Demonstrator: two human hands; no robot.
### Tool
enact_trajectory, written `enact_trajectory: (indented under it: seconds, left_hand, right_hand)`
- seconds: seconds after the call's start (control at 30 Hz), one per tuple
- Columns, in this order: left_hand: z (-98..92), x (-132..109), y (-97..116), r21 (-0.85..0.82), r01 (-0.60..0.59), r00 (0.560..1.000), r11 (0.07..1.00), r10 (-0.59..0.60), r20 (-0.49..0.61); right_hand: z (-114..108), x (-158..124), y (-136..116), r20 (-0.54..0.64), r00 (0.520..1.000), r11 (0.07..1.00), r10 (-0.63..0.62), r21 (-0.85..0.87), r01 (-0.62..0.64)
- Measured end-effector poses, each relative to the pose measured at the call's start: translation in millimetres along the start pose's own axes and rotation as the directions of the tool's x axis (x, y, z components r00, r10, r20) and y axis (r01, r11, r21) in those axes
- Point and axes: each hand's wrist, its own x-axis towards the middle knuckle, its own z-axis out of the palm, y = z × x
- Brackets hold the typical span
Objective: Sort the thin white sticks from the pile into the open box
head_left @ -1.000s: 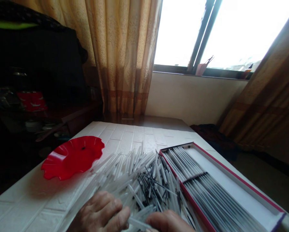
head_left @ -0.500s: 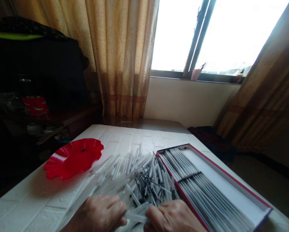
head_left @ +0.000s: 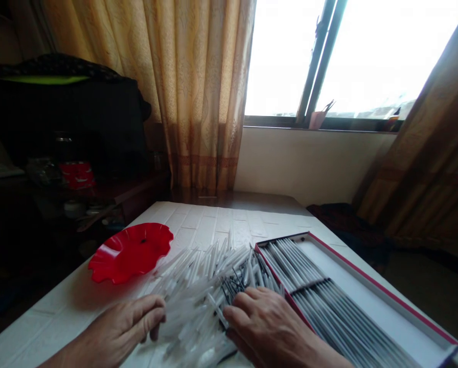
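Many tubes (head_left: 202, 263), loosely piled.
Left hand (head_left: 127, 324) half-curled beside them, hold unclear; right hand (head_left: 265, 322) bent over dark rods (head_left: 231, 285), underside hidden, grip indeterminable.

White table (head_left: 202, 222) (brick-patterned): red dish (head_left: 131, 255), tubes (head_left: 200, 266), open box (head_left: 355, 276).

I counted one left hand (head_left: 127, 323), one right hand (head_left: 265, 322), one table (head_left: 56, 317), one bowl (head_left: 133, 254), and one box (head_left: 361, 289) with two rows of sticks (head_left: 340, 317). The loose tubes (head_left: 204, 266) were past counting. I saw one window (head_left: 282, 56), two panes (head_left: 382, 56), one cup (head_left: 317, 120).
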Motion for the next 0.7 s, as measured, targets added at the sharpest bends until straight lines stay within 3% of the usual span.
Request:
enact_trajectory:
  seconds: [0.13,0.23,0.47,0.7]
  left_hand:
    - [7.6,20,-11,0.177,0.085,0.994,0.98,-0.071,-0.08]
    - [7.7,26,-28,0.237,0.144,0.986,0.961,-0.118,-0.122]
    - [4.2,31,-41,0.296,0.221,0.971,0.929,-0.182,-0.154]
    - [11.9,25,-32,0.327,0.226,0.971,0.918,-0.186,-0.149]
  right_hand:
    - [37,19,-11,0.037,0.999,0.999,0.037,-0.007,-0.036]
    - [48,22,-12,0.039,0.999,1.0,0.028,-0.01,-0.028]
    - [38,13,-3,-0.077,0.992,0.994,0.096,0.059,-0.092]
    - [32,-29,16,-0.144,0.987,0.997,0.071,0.05,-0.064]
